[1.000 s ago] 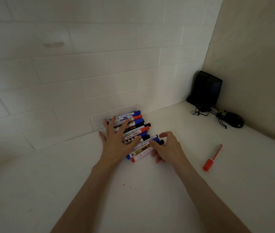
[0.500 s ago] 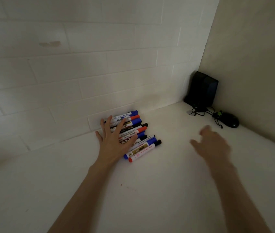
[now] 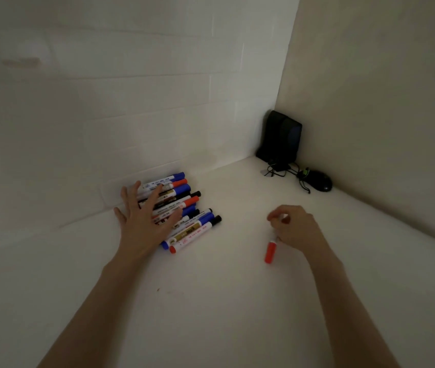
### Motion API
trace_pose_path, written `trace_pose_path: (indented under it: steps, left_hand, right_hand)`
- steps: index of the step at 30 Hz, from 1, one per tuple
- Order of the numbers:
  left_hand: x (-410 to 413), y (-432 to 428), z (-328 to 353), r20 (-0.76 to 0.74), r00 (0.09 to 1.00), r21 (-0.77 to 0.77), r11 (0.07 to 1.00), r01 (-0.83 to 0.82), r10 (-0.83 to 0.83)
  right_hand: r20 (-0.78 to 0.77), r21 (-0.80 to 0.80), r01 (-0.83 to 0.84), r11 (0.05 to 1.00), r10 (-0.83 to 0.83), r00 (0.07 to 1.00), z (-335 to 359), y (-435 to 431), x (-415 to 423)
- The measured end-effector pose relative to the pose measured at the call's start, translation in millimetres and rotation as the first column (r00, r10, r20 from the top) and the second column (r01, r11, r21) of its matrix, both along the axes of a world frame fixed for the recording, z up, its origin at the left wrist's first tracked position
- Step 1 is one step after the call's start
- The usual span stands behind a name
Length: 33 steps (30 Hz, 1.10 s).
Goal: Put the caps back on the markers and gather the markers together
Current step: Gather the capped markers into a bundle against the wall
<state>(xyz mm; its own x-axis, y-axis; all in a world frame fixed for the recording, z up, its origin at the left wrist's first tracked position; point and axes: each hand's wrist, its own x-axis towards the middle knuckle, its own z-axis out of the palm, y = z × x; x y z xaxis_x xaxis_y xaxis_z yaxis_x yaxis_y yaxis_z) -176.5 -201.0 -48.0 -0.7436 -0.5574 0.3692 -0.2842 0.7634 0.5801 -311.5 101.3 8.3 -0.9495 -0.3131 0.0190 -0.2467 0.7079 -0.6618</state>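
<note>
A person's left hand [image 3: 144, 221] is lying flat, fingers straight and spread, pressing on a row of white plastic markers with blue, red and black caps [image 3: 192, 205] beside the white tiled wall [image 3: 131, 102]. Well apart, the right hand [image 3: 294, 229] is curling over a lone white marker with a red cap [image 3: 270, 252] on the white tabletop [image 3: 211, 314], seemingly pinching its hidden barrel. It is probably light, stiff, smooth and prone to rolling; gripping mid-barrel is looking safest.

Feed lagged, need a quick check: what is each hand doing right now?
Left hand: open, flat on the marker pile.
Right hand: closed on the loose red marker.
</note>
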Motion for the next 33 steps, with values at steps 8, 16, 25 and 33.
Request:
trace_pose_path:
  steps: [8,16,25,33]
  left_hand:
    - [2.6,-0.8,3.5,-0.094,0.995,0.085,0.996,-0.008,0.016]
    - [2.8,-12.9,5.0,-0.335,0.932,0.412,0.911,0.012,0.139]
    - [-0.8,-19.4,-3.1,-0.342,0.928,0.398,0.918,0.000,0.149]
    - [-3.8,-15.7,-5.6,-0.287,0.951,0.293,0.956,-0.025,0.113]
  right_hand:
    - [0.241,-0.585,-0.192,0.788,0.395,0.886,14.7,-57.3,21.9]
    - [0.162,-0.605,-0.120,0.787,0.270,0.949,13.8,-108.2,24.1]
    - [0.159,-0.429,-0.313,0.848,0.412,0.897,2.6,-145.5,40.6]
    - [-0.006,-0.198,-0.357,0.913,0.363,0.932,-8.8,-158.4,41.3]
